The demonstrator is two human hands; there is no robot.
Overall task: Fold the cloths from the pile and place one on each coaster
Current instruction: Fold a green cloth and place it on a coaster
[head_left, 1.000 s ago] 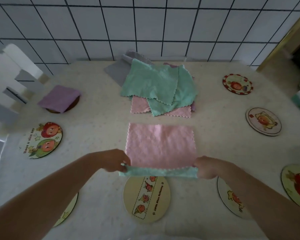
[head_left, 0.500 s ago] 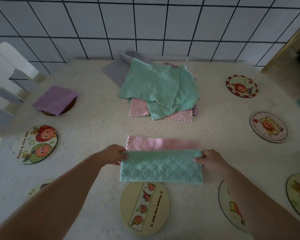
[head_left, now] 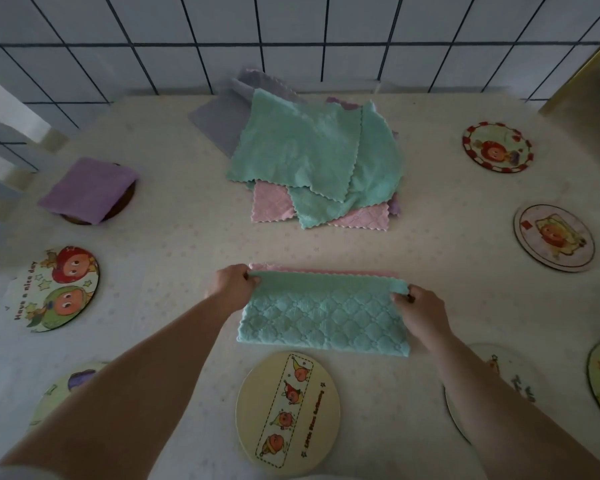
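Surface: pale table under tiled wall.
Cloth: half-folded, just beyond nearest coaster.
Left hand: pinching far-left corner.
Right hand: pinching far-right corner, squaring edges.
Pile: awaiting folding.

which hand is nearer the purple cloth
Left. The left hand grips the near cloth's left corner, on the same side of the table as the purple cloth. The right hand holds the opposite corner, farther away.

Left hand and right hand pinch the half-folded cloth's far corners above a coaster.
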